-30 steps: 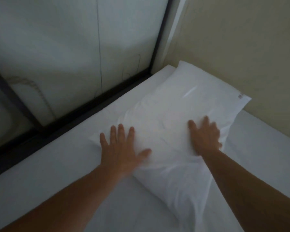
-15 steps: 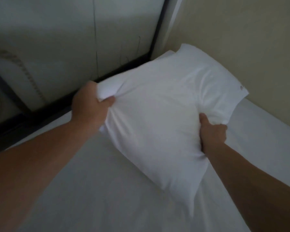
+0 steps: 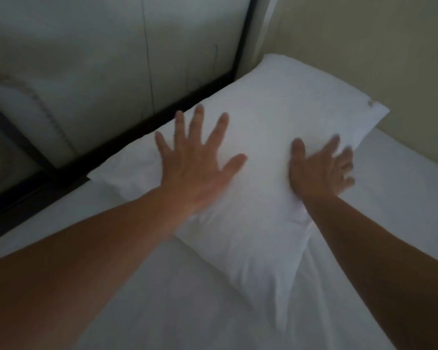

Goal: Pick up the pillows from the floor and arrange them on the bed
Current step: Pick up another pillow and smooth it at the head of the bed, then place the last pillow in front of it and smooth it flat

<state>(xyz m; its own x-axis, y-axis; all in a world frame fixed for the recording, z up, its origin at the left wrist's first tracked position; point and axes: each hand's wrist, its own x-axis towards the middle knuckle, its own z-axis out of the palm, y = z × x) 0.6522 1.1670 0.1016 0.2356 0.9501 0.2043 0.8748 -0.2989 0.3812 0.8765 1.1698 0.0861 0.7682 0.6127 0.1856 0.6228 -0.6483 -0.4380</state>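
A white pillow (image 3: 268, 117) lies flat on the white bed (image 3: 162, 299), pushed into the far corner against the wall. My left hand (image 3: 197, 162) rests palm down on the pillow's left half with fingers spread. My right hand (image 3: 321, 170) presses flat on its right half, fingers apart and slightly blurred. Neither hand grips the fabric. Both forearms reach in from the bottom of the view.
A dark bed frame rail (image 3: 127, 137) runs diagonally along the left edge of the mattress. Pale panels (image 3: 86, 59) stand behind it. A beige wall (image 3: 364, 41) borders the bed on the right. No other pillow is in view.
Half a second ago both hands gripped the pillow's edges and held it lifted. It now lies flat nearer the corner, and both hands have let go and press on top.
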